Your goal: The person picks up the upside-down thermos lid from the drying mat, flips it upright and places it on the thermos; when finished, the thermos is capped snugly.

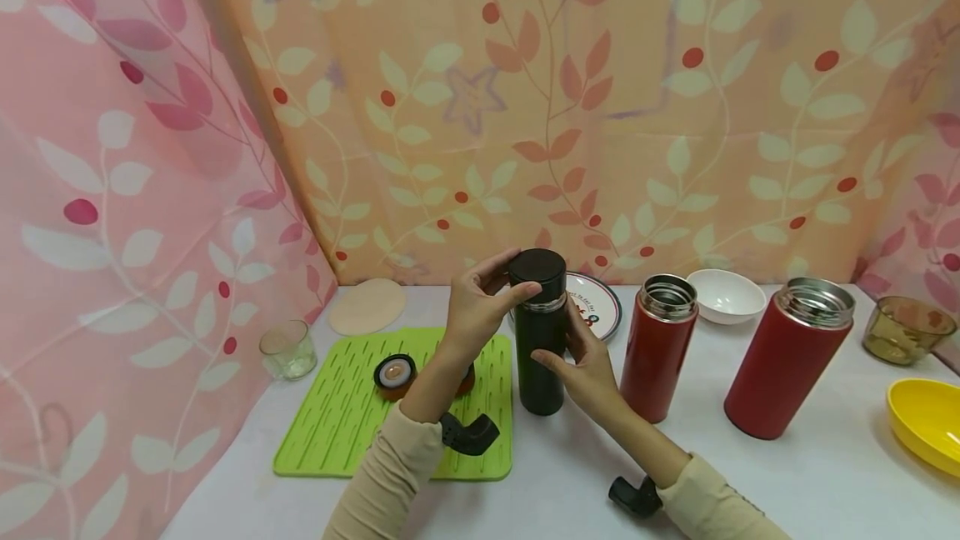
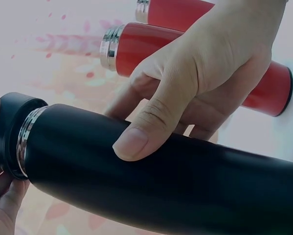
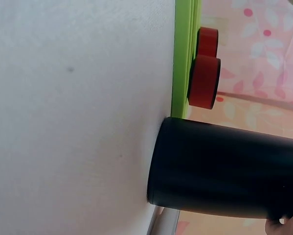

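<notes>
A black thermos flask [image 1: 542,357] stands upright on the white table, just right of the green mat. My left hand [image 1: 474,307] grips its black lid [image 1: 537,267] from the left, fingers behind and thumb across the front. In the left wrist view a silver neck ring [image 2: 30,142] shows between the lid and the body, and the lid sits slightly askew there. My right hand [image 1: 588,365] holds the flask's body from the right, its thumb [image 2: 136,142] lying along the front. The flask's base [image 3: 158,161] meets the tabletop in the right wrist view.
Two red flasks without lids, one slim [image 1: 658,357] and one wide [image 1: 787,365], stand to the right. Two red lids [image 1: 395,375] lie upturned on the green mat [image 1: 322,440]. Around them are a plate [image 1: 611,307], white bowl [image 1: 726,297], yellow bowl [image 1: 926,423] and glass cup [image 1: 288,350].
</notes>
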`<state>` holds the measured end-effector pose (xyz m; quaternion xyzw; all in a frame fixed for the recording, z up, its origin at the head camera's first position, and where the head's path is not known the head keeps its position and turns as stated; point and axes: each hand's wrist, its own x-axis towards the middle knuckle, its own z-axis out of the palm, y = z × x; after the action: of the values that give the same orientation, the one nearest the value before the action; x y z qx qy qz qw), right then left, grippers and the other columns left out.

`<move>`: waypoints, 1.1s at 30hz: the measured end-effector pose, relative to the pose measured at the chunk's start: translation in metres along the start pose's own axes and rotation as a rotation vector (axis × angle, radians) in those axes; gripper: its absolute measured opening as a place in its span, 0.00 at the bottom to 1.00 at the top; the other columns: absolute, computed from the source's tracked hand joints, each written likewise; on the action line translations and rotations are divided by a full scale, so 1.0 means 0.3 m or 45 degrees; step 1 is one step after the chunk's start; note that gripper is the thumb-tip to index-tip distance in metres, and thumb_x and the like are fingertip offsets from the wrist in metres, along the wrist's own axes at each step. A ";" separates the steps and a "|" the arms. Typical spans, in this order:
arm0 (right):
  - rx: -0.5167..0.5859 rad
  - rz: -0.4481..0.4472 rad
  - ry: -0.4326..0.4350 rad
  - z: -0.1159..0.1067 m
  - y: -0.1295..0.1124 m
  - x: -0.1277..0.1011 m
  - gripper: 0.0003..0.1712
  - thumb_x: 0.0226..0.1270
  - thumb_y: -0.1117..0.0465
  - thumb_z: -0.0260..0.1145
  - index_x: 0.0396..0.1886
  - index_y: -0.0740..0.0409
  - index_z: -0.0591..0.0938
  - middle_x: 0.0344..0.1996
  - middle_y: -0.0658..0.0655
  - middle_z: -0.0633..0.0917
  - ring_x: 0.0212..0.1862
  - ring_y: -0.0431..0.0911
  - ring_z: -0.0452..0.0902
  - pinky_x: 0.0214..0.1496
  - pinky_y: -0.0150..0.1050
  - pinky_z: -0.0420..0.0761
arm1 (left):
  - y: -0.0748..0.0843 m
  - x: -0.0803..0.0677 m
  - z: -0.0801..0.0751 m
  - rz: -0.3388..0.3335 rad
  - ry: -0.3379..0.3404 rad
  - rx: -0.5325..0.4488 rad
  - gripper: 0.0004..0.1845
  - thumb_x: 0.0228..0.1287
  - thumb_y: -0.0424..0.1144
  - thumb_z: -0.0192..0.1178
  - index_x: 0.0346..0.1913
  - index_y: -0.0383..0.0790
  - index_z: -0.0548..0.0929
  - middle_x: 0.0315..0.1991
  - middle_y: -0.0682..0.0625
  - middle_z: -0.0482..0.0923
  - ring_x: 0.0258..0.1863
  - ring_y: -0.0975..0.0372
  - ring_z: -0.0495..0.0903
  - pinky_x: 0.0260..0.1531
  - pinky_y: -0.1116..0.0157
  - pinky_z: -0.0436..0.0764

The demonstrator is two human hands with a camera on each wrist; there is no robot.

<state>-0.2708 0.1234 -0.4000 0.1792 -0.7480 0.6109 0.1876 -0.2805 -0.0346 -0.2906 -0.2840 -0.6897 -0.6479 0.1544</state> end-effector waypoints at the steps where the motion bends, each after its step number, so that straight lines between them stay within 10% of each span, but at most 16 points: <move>1: -0.001 -0.009 0.002 0.000 0.001 0.000 0.50 0.54 0.58 0.69 0.72 0.43 0.51 0.69 0.53 0.62 0.67 0.53 0.61 0.62 0.41 0.66 | 0.012 -0.003 0.002 0.002 0.003 0.009 0.28 0.50 0.27 0.65 0.57 0.26 0.73 0.54 0.34 0.75 0.51 0.47 0.78 0.55 0.59 0.75; 18: -0.004 -0.014 -0.010 -0.004 -0.001 -0.004 0.51 0.54 0.57 0.69 0.72 0.38 0.50 0.70 0.51 0.60 0.68 0.50 0.61 0.64 0.41 0.64 | 0.043 -0.016 0.032 0.009 0.099 0.101 0.29 0.47 0.29 0.68 0.55 0.27 0.74 0.54 0.34 0.75 0.50 0.48 0.79 0.53 0.60 0.76; 33: -0.011 -0.032 -0.012 -0.004 0.011 0.002 0.50 0.55 0.57 0.69 0.72 0.39 0.51 0.69 0.51 0.61 0.67 0.51 0.62 0.64 0.43 0.64 | -0.048 0.010 0.040 0.000 0.195 0.056 0.31 0.43 0.40 0.72 0.55 0.37 0.78 0.51 0.43 0.79 0.48 0.57 0.81 0.52 0.65 0.77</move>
<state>-0.2728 0.1252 -0.4023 0.1907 -0.7490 0.6046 0.1926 -0.2895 -0.0223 -0.3018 -0.2299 -0.6901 -0.6524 0.2130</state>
